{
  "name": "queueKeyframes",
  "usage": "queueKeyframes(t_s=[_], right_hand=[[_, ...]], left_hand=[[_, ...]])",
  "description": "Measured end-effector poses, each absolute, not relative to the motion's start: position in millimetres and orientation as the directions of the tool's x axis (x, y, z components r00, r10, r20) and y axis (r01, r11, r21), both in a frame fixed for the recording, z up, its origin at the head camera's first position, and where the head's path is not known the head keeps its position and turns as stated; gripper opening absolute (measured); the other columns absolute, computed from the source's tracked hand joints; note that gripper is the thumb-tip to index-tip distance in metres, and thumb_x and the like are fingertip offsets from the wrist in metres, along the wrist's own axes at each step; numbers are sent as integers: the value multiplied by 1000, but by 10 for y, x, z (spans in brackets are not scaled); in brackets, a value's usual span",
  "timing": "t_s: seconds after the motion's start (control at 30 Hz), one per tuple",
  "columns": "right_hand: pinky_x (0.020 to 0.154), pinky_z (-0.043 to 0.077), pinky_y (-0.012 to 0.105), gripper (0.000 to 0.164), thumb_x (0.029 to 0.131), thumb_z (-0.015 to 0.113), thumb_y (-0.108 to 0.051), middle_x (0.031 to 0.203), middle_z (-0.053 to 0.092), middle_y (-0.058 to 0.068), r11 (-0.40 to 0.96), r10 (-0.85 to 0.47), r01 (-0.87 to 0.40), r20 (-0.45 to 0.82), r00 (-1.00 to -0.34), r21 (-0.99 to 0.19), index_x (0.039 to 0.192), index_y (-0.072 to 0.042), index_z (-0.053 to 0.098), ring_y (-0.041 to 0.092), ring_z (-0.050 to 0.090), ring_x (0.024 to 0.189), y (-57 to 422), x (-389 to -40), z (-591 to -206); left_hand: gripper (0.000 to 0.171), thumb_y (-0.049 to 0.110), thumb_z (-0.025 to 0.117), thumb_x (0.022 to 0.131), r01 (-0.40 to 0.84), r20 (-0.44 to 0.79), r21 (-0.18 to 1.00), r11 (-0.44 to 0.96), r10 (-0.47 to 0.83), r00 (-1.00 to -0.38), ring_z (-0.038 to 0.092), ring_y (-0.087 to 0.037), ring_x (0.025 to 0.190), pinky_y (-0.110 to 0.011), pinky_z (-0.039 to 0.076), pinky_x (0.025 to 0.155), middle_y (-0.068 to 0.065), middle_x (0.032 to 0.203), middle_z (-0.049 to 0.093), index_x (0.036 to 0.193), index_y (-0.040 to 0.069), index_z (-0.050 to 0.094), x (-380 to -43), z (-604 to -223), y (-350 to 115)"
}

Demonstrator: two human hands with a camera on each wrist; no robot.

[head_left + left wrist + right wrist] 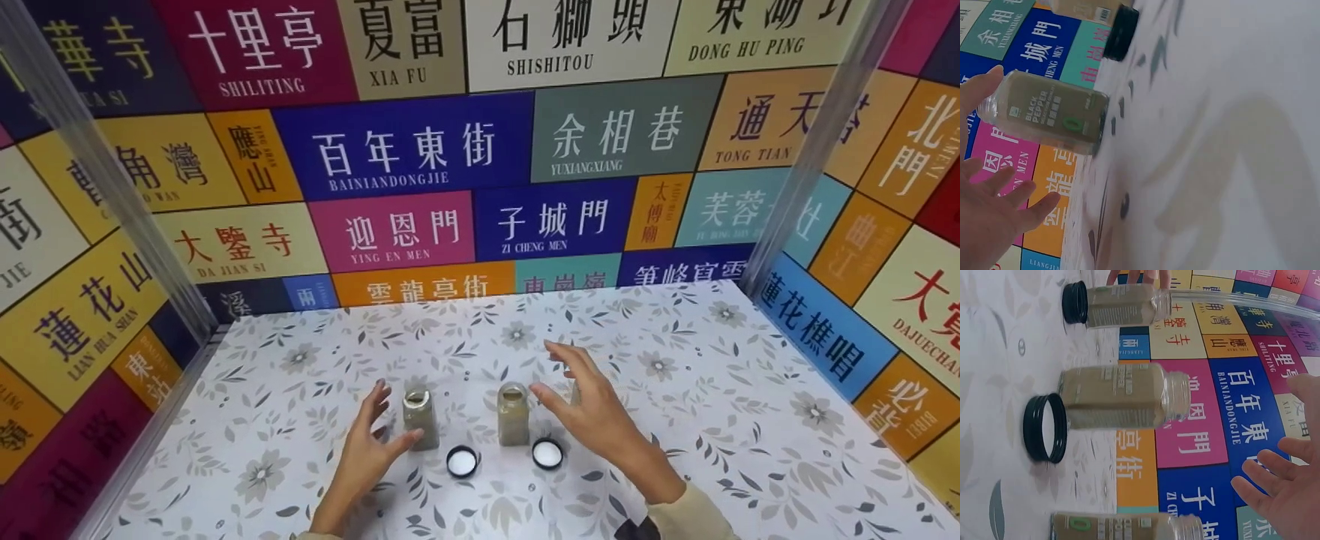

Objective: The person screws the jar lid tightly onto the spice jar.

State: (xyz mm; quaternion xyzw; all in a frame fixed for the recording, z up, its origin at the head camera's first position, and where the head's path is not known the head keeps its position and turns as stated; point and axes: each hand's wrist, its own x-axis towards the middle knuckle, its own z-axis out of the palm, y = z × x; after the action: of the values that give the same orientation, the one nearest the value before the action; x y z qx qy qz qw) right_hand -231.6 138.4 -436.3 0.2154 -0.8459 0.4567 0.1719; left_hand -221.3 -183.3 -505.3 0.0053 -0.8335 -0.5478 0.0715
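My left hand [364, 446] is spread beside a glass jar [420, 420] labelled black pepper, its thumb close to the glass. This jar stands upright and uncapped, with grey-brown powder inside. To its right stands a second uncapped jar [514, 416] of similar powder. My right hand [600, 416] hovers right of that jar, fingers spread and holding nothing. A third jar [1114, 526], at the bottom of the right wrist view, is mostly hidden behind the right hand in the head view. Two black caps, the left cap [462, 461] and the right cap [547, 454], lie with white insides up.
The jars stand on a table [375, 345] covered in a white cloth with grey flowers and leaves. Panels of coloured place-name signs [405, 146] rise behind and at both sides. Clear upright strips [817, 142] run up the corners.
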Motion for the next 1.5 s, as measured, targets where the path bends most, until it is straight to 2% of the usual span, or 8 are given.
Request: queueKeyframes(t_s=[0.2,0.43,0.6,0.77,1.03,1.23,1.37,1.5], right_hand=[[100,54,39,58,92,73,-25,140,56,4,428,-225,-534,486,-844,-729,145,-16,50,23,56,126,1188,-2265,-4342],[93,59,43,54,90,75,-22,135,60,7,325,-257,-576,516,-817,-750,140,-14,55,29,63,116,977,-2209,-4357],[86,61,40,49,92,74,-24,132,60,5,290,-303,-566,487,-819,-771,136,-13,58,24,66,108,873,-2199,-4399],[86,60,39,50,94,70,-31,134,58,5,309,-354,-516,407,-842,-798,138,-14,55,27,63,112,820,-2209,-4473],[86,58,38,48,94,71,-31,132,58,7,347,-385,-478,342,-857,-807,136,-15,57,24,64,111,732,-2222,-4571],[74,55,28,54,93,69,-43,135,56,6,421,-444,-457,262,-857,-783,138,-17,55,23,62,106,672,-2228,-4618],[75,53,23,54,92,71,-42,134,56,7,439,-473,-447,222,-852,-779,137,-16,56,27,63,108,633,-2238,-4673],[80,58,30,53,91,73,-38,130,58,8,433,-504,-483,240,-830,-761,135,-13,58,32,65,107,590,-2238,-4724]], left_hand=[[99,27,87,78,99,138,928,358,-84,-987,37,-45,145,-59,40,114,-23,159,34,156,6,29,-2227,-5066,-1794],[93,25,85,79,112,143,939,326,-70,-987,37,-47,145,-60,40,114,-24,160,33,154,6,33,-2240,-5104,-1761],[90,20,85,79,131,157,940,314,-56,-986,38,-48,143,-60,40,114,-26,158,35,152,4,36,-2264,-5131,-1761],[88,16,86,78,136,158,945,298,-53,-986,38,-48,143,-62,39,114,-25,157,38,152,5,38,-2296,-5181,-1745],[84,11,84,79,136,159,948,288,-60,-985,40,-47,142,-61,40,113,-23,155,42,150,2,41,-2326,-5209,-1687],[79,11,83,80,126,146,961,247,-66,-987,44,-44,141,-56,43,114,-22,151,47,148,1,44,-2329,-5220,-1687],[75,12,83,82,120,136,967,225,-55,-989,44,-45,141,-53,47,110,-21,150,48,147,3,46,-2321,-5224,-1687],[72,13,82,83,127,142,967,222,-52,-989,45,-45,140,-51,49,108,-21,149,49,146,5,48,-2333,-5229,-1689]])
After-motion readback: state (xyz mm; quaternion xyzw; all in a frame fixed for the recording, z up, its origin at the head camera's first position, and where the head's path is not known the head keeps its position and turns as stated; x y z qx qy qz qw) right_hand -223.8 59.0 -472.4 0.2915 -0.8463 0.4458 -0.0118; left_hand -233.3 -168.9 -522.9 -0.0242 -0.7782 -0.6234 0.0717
